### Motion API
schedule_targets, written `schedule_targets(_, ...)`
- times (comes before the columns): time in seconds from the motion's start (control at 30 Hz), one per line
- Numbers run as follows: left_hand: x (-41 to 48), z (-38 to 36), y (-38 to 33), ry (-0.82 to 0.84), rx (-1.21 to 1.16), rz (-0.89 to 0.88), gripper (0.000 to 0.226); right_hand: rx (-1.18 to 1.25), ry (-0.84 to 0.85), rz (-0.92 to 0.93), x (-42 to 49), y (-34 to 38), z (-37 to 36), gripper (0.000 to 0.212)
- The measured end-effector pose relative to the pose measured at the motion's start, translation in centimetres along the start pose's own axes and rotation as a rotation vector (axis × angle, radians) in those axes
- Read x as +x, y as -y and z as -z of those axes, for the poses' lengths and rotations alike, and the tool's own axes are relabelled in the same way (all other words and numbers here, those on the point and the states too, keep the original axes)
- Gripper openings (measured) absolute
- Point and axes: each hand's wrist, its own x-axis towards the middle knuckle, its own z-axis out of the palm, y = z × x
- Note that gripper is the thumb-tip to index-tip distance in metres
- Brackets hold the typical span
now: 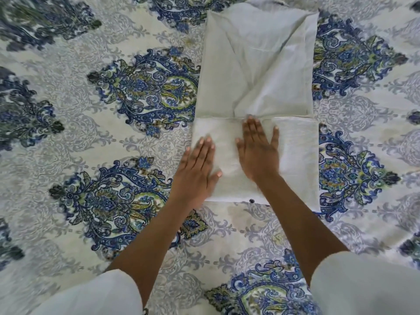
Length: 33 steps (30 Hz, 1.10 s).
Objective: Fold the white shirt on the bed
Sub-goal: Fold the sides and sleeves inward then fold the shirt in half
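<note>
The white shirt (pixel 261 71) lies on the bed as a long narrow strip, its sides folded inward and overlapping. Its near end is folded up over itself into a thicker band (pixel 295 155). My left hand (pixel 196 173) lies flat with straight fingers on the left part of that band. My right hand (pixel 259 151) presses flat on the band's middle, fingertips at the fold's far edge. A small dark button (pixel 251 201) shows at the shirt's near edge.
The bed is covered by a white sheet (pixel 113 137) printed with blue and green paisley medallions, spreading on all sides of the shirt. My white sleeves (pixel 368 285) fill the bottom corners of the view.
</note>
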Motion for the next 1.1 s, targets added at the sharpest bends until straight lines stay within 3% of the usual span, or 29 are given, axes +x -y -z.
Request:
schedule_targets(0.13, 2.6, 1.6, 0.8, -0.071, 0.038, -0.044, 0.061, 0.092, -0.149, -0.018, -2.5, 3.8, 0.5, 0.062)
schedule_targets(0.27, 6.9, 1.9, 4.5, 0.051, 0.11, -0.104, 0.058, 0.094, -0.083, -0.058, -6.7, 6.9, -3.3, 0.063)
schedule_targets(0.37, 8.6, 2.2, 6.9, 0.039, 0.202, -0.115, 0.059, 0.108, -0.106, -0.114, -7.4, 7.0, -4.4, 0.063)
schedule_targets(0.47, 8.0, 3.7, 7.2, 0.009, 0.137, 0.026, 0.059, 0.15, -0.087, -0.095, -8.9, 6.7, -3.7, 0.062)
schedule_targets(0.57, 4.7, 5.1, 4.8, -0.072, 0.016, 0.097, 0.06, 0.168, -0.126, -0.076, -9.5, 5.1, -2.2, 0.057)
schedule_targets(0.7, 1.3, 3.7, -1.5, 0.098, -0.045, -0.157, 0.062, 0.165, -0.106, -0.14, -7.4, 1.0, -0.7, 0.061)
schedule_targets(0.83, 3.5, 1.2, -5.9, 0.091, -0.087, -0.165, 0.065, 0.092, -0.118, -0.18, -4.4, -2.7, -0.4, 0.064)
schedule_targets(1.03, 5.2, -0.6, -6.4, 0.042, -0.009, -0.165, 0.062, -0.015, -0.096, -0.063, -1.8, -6.8, -1.3, 0.057)
schedule_targets(1.1, 5.2, -0.8, -6.2, 0.035, -0.006, -0.156, 0.063, -0.011, -0.088, -0.116, -1.4, -8.3, -1.0, 0.055)
